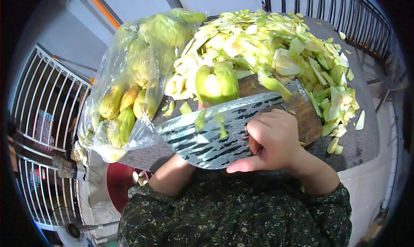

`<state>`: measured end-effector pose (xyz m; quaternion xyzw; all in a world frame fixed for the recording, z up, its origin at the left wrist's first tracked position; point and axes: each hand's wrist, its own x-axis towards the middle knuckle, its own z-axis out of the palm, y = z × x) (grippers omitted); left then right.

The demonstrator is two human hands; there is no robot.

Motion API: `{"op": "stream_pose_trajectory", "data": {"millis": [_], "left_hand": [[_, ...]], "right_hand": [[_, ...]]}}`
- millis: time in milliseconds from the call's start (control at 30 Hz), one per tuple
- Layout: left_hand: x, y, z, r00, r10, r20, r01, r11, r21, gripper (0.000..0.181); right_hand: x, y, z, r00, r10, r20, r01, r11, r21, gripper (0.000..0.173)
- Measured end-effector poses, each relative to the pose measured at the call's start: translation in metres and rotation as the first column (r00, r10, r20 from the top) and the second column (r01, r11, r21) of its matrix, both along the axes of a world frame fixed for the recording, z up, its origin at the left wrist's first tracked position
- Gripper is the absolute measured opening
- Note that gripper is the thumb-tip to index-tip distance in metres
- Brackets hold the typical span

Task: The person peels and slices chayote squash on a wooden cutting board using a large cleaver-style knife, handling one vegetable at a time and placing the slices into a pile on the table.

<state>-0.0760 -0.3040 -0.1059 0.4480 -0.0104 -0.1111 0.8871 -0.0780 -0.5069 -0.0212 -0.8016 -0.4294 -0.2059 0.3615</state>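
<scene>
My right hand (273,138) grips the handle of a broad cleaver (207,140). Its wide blade reaches to the left, streaked dark and light, with bits of green peel stuck to it. Just beyond the blade's upper edge is a pale green chayote (217,82) with a grooved top. My left hand (202,105) is mostly hidden behind the blade; a fingertip shows against the lower left of the chayote, which it appears to hold. Under and to the right of these lies a wooden cutting board (304,117), with a strip of peel (275,86) across its upper part.
Cut chayote pieces and slices (258,43) are heaped along the far side and right of the woven-textured table (362,146). At left stands a clear plastic bag (152,66) of whole chayotes. A red round surface (119,182) and a fan (72,230) are lower left.
</scene>
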Motion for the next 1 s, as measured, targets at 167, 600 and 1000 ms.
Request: {"op": "stream_pose_trajectory", "data": {"millis": [167, 600, 1000], "left_hand": [[-0.011, -0.006, 0.009, 0.996, -0.033, 0.084, 0.029, 0.998, 0.050, 0.087], [-0.023, -0.019, 0.022, 0.949, -0.240, 0.203, 0.232, 0.971, 0.065, 0.123], [-0.029, 0.009, 0.000, 1.000, -0.012, 0.025, 0.011, 0.999, 0.043, 0.084]], "right_hand": [[-0.003, 0.006, -0.006, 0.998, -0.039, 0.040, 0.043, 0.996, -0.083, 0.062], [0.069, -0.042, 0.001, 0.743, -0.516, -0.427, 0.586, 0.809, 0.042, 0.065], [-0.001, 0.003, -0.001, 0.996, 0.064, 0.056, -0.067, 0.996, 0.050, 0.070]]}}
